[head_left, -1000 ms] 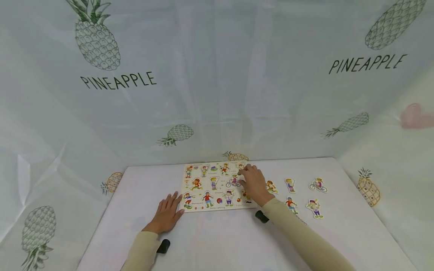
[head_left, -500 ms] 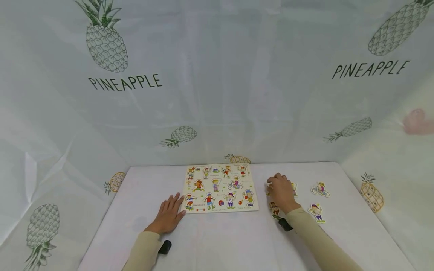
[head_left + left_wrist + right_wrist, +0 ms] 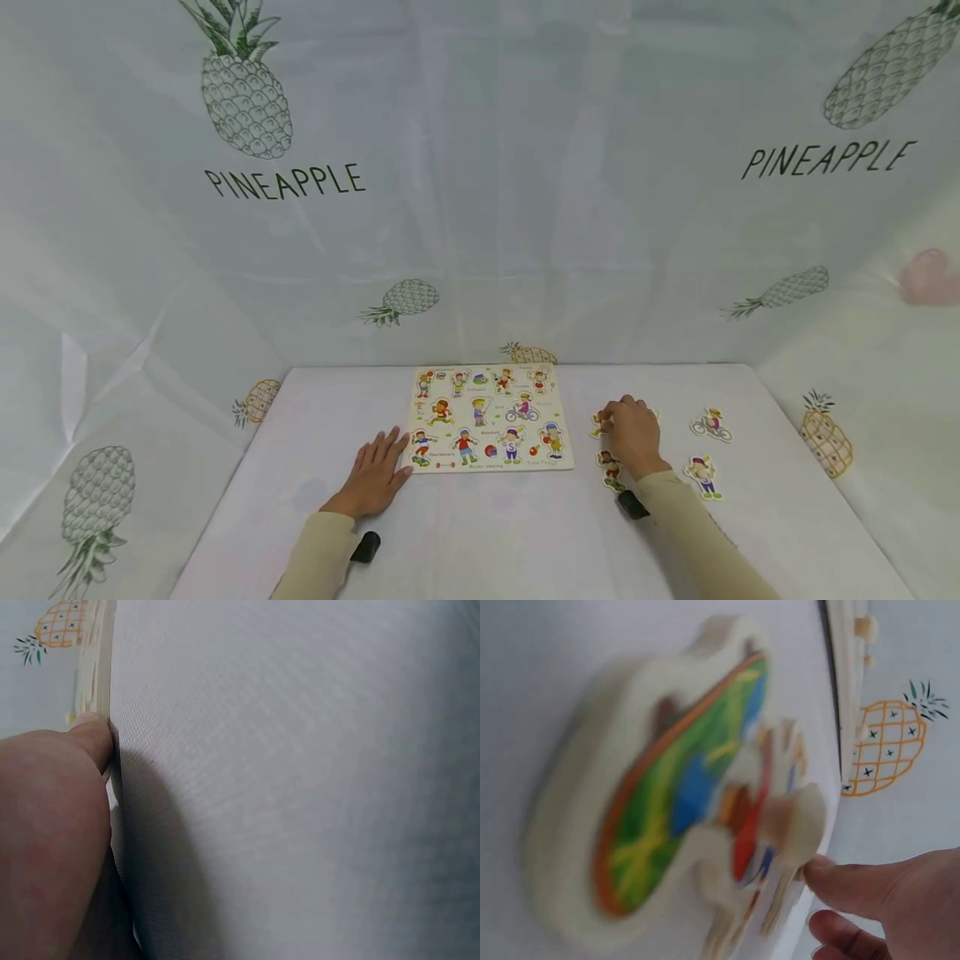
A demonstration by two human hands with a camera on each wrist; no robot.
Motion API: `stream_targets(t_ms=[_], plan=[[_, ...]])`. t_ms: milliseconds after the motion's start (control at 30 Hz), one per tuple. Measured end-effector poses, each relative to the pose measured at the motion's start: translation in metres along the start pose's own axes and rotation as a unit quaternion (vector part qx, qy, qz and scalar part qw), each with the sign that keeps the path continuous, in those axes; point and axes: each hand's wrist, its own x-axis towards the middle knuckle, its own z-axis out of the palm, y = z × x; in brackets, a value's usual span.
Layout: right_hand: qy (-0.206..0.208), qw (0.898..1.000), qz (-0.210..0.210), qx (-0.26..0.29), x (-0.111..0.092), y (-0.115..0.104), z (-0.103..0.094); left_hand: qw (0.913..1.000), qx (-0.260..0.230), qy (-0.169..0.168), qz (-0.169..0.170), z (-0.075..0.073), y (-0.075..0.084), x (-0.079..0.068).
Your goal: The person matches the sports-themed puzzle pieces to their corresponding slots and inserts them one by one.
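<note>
A wooden puzzle board [image 3: 487, 421] with printed sports figures lies at the back of the table. Flat on the table, my left hand [image 3: 371, 475] has its fingers at the board's left edge; the left wrist view shows the thumb [image 3: 90, 739] against that edge. My right hand [image 3: 632, 433] is right of the board, fingers curled, pinching at a runner puzzle piece [image 3: 597, 425] that it partly covers. Nearer the right wrist camera lies a skateboarder puzzle piece [image 3: 682, 787] with a round wooden knob [image 3: 802, 825]; this knob partly hides the fingertips.
A cyclist piece [image 3: 711, 425] and a piece with a purple-capped figure [image 3: 702, 477] lie farther right on the white table [image 3: 495, 542]. Another piece is mostly hidden behind the right hand. A pineapple-printed sheet [image 3: 480, 208] hangs behind the table.
My right hand has left the board's upper right, moved right to the loose pieces and settled at the runner piece. The left hand stays at the board's edge.
</note>
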Motion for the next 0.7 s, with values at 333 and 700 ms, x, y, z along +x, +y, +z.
stream_targets(t_ms=[333, 700], plan=[[0.005, 0.999, 0.041, 0.028, -0.0002, -0.0048, 0.0055, 0.9999, -0.004, -0.013, -0.009, -0.0042, 0.0048, -0.0030], [-0.001, 0.998, 0.061, 0.030, -0.0030, -0.0058, 0.0045, 1.0000, -0.002, -0.001, -0.001, -0.0012, 0.0023, -0.0025]])
